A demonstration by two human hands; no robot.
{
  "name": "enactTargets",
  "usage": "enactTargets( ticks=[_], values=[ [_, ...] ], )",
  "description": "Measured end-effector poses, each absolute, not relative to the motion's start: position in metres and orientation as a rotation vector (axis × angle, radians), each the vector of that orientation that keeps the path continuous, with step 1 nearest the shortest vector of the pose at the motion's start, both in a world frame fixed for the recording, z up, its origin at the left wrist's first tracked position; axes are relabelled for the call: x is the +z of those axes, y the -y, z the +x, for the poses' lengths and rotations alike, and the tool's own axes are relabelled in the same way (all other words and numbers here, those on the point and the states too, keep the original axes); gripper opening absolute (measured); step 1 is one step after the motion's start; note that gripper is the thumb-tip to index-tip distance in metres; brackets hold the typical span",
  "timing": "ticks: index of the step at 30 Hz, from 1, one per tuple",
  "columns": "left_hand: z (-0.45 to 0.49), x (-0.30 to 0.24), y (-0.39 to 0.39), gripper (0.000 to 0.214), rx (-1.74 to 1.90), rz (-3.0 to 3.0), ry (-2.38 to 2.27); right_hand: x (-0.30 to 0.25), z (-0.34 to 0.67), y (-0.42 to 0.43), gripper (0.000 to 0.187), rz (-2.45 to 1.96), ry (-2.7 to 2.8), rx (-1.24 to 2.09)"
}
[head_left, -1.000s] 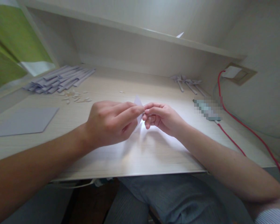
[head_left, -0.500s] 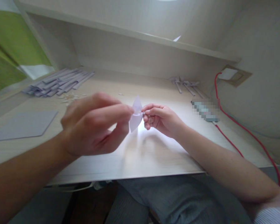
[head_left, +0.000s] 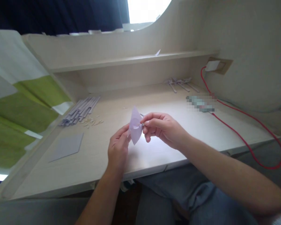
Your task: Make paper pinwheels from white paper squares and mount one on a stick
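Folded paper (head_left: 135, 132) — in right hand (head_left: 162, 126)

L fingers (head_left: 122, 130) & R fingers (head_left: 157, 122) hold folded ppr (head_left: 135, 132) abv desk (head_left: 112, 114)

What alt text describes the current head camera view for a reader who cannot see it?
A person's right hand pinches a curled, pale lilac paper piece near its middle, and the left hand touches its left side, above a pale wood-grained desk. Narrow pale paper tubes lie piled at left; a long red cable curves at right.
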State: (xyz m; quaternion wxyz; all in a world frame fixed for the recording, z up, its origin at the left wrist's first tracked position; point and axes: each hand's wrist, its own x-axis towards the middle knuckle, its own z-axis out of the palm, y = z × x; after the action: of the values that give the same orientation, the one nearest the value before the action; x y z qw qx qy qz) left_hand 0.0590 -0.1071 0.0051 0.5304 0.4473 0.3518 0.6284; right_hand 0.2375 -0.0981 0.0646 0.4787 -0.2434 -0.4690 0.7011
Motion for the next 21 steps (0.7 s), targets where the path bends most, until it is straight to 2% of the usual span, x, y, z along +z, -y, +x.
enactTargets(
  ticks=[3, 8, 14, 21],
  values=[
    [0.071, 0.002, 0.117, 0.014, 1.536, 0.916, -0.727, 0.061, 0.234, 0.109, 0.011, -0.654, 1.144, 1.586],
    [0.077, 0.004, 0.121, 0.030, 1.515, 0.898, -0.712, 0.052, 0.230, 0.114, 0.011, -0.715, 1.168, 1.365],
    [0.079, -0.002, 0.121, 0.037, 1.505, 0.934, -0.712, 0.041, 0.231, 0.113, 0.011, -0.736, 1.220, 1.343],
    [0.081, -0.002, 0.123, 0.030, 1.447, 0.992, -0.791, 0.031, 0.235, 0.110, 0.010, -0.741, 1.252, 1.243]
  ],
)
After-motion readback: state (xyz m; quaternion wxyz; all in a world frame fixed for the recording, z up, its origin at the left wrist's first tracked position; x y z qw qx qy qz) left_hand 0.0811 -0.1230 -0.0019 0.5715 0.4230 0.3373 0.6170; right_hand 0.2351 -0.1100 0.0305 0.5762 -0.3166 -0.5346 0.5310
